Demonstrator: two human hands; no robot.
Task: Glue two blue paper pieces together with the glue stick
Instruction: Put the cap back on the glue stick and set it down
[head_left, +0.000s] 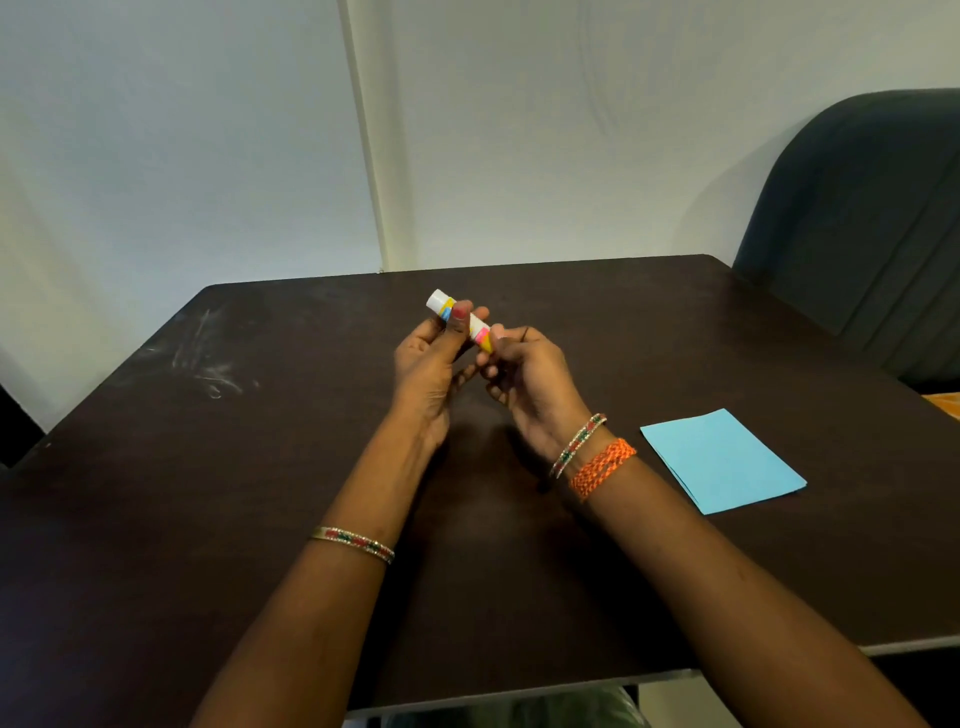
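A white glue stick (441, 302) with yellow, blue and pink bands is held above the middle of the dark table. My left hand (428, 369) grips its far, white-capped part between thumb and fingers. My right hand (527, 379) pinches its near end, where the pink and yellow label shows. Both hands hide the stick's middle. The blue paper pieces (722, 460) lie stacked flat on the table to the right of my right wrist, apart from both hands.
The dark brown table (260, 493) has chalky scuff marks (208, 364) at the left. A dark padded chair (862, 218) stands at the far right corner. A pale wall runs behind the table's far edge.
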